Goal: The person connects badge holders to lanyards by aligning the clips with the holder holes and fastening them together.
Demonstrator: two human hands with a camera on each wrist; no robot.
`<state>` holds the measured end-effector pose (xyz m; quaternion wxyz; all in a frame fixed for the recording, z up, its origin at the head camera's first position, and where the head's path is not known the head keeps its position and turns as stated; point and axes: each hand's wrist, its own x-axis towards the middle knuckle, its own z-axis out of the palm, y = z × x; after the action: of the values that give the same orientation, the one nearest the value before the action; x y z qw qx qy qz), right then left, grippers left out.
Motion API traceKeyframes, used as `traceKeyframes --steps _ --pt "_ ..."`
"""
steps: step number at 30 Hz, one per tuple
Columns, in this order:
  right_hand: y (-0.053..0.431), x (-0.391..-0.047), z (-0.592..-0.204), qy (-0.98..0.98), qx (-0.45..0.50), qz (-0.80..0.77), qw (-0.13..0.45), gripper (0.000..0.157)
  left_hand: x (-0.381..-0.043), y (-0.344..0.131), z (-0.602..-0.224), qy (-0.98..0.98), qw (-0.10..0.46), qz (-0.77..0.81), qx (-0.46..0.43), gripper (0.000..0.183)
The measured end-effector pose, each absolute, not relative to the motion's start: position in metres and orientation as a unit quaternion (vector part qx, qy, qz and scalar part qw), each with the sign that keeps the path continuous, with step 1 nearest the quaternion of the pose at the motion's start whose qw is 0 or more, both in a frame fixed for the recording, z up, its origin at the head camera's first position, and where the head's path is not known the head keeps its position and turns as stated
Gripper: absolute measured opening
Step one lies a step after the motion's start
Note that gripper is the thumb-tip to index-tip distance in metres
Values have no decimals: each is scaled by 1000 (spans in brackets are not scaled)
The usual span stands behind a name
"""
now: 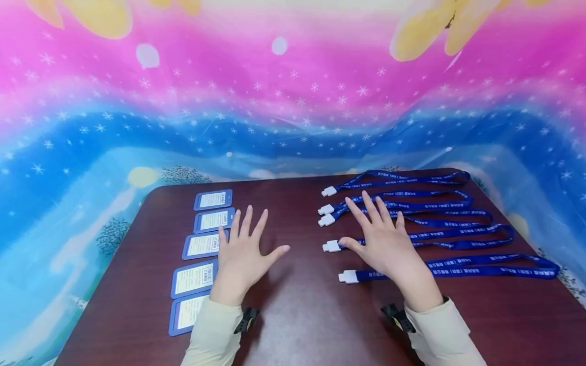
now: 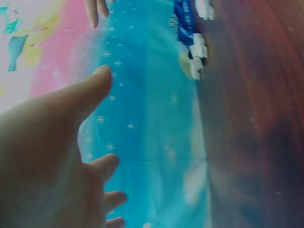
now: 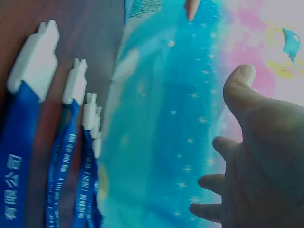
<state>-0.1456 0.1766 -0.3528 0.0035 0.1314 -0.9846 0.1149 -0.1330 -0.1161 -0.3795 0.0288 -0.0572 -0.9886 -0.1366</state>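
My left hand is held over the table with fingers spread and nothing in it. It overlaps the right edges of several blue-framed ID card holders, which lie in a column on the left. Fingers also spread and holding nothing, my right hand hovers over several blue lanyards with white lettering. These lie side by side on the right, their white plastic clips pointing left. In the right wrist view, the nearest white clip stands large at the left, apart from the right hand.
Beneath everything is a dark red-brown wooden table with rounded far corners. A pink and blue cloth with snowflakes hangs behind it and along both sides. Each wrist wears a black strap over a pale sleeve.
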Motion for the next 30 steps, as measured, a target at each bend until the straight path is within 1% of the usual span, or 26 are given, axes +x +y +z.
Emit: traceKeyframes --steps 3,6,11,17,24,27,30 --pt "178 -141 -343 -983 138 118 3 88 -130 -115 -373 -989 18 -134 -64 94" --pt "179 -136 -337 -981 147 124 2 87 -126 -113 -368 -987 19 -140 -72 93" --pt "181 -130 -335 -972 182 148 5 86 -119 -111 -364 -985 24 -148 -85 93" --pt "185 -125 -346 -952 240 180 60 81 -117 -116 -362 -979 66 -158 -114 91" --pt "201 -113 -353 -939 291 125 134 74 -111 -126 -372 -971 90 -151 -164 84" --pt "208 -108 -357 -936 303 102 149 73 -106 -136 -379 -969 96 -151 -170 81" --pt "214 -103 -363 -936 306 93 151 72 -100 -147 -385 -968 97 -154 -174 77"
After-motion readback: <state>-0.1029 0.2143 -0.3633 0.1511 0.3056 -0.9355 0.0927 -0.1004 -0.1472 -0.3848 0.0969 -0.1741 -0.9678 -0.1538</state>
